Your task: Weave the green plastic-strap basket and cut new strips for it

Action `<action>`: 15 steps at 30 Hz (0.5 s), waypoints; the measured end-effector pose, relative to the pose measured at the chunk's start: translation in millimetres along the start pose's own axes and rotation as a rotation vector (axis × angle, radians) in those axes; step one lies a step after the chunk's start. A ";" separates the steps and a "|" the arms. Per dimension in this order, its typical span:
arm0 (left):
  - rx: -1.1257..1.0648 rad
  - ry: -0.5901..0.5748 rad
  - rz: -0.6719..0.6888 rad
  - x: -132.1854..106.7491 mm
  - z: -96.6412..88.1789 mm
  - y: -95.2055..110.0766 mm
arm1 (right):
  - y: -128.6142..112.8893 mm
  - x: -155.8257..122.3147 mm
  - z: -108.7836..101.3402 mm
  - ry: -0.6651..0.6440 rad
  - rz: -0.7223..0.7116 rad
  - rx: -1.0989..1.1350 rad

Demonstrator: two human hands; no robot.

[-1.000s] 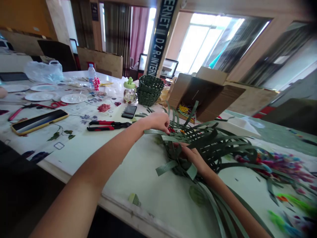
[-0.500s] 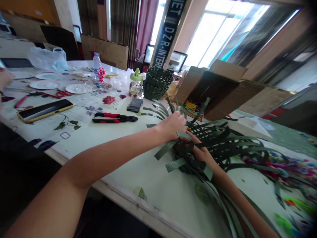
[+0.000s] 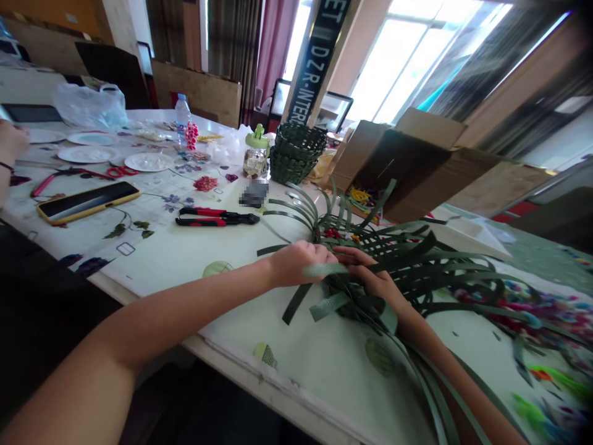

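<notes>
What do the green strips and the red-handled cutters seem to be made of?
The green strips look like flat plastic strapping, faintly glossy, with embossed texture on the paler ends. The cutters seem to have dark steel heads and red-and-black plastic or rubber grips, hard to tell which.

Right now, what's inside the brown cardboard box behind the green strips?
Inside the cardboard box, a tangle of yellow loops shows near the opening. The rest of the inside is hidden by the box's dark flap and the green strips, so anything else there can't be seen.

The left hand [image 3: 299, 262] and right hand [image 3: 365, 275] grasp dark green woven strips [image 3: 407, 266].
</notes>
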State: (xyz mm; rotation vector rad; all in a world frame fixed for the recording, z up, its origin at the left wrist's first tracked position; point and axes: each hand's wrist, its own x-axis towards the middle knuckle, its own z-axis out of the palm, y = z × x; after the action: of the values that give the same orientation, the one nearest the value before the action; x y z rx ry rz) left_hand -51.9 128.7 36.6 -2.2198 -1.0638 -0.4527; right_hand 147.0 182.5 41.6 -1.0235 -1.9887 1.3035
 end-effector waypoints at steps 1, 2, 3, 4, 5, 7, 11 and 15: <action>-0.035 -0.010 -0.008 -0.2 -0.5 2.3 | 1.1 0.1 -0.6 -0.008 0.000 0.003; -0.072 -0.017 -0.037 -0.4 -0.7 4.0 | 2.2 0.2 -1.2 -0.014 -0.005 0.007; -0.114 -0.021 -0.075 -1.0 -0.9 4.9 | 3.2 0.2 -1.8 -0.018 -0.011 0.009; -0.158 -0.020 -0.107 -2.3 -1.0 4.8 | 4.1 0.1 -2.2 -0.022 -0.014 0.013; -0.203 -0.018 -0.125 -4.6 -1.2 3.8 | 4.7 -0.1 -2.5 -0.026 -0.015 0.019; -0.278 -0.018 -0.100 -12.1 -1.3 -0.8 | 4.8 -0.9 -2.8 -0.038 -0.009 0.032; -0.321 -0.049 -0.043 -30.3 0.9 -13.1 | 1.9 -2.7 -2.2 -0.048 -0.008 0.030; -0.455 -0.119 -0.268 -25.4 8.0 -16.6 | -1.8 -4.0 -1.1 -0.023 -0.018 -0.023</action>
State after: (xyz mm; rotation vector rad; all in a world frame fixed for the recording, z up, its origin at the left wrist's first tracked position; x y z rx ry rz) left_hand -80.4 127.4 23.3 -2.5278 -1.4482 -0.7482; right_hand 149.6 179.3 43.6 -1.0040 -2.0296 1.2909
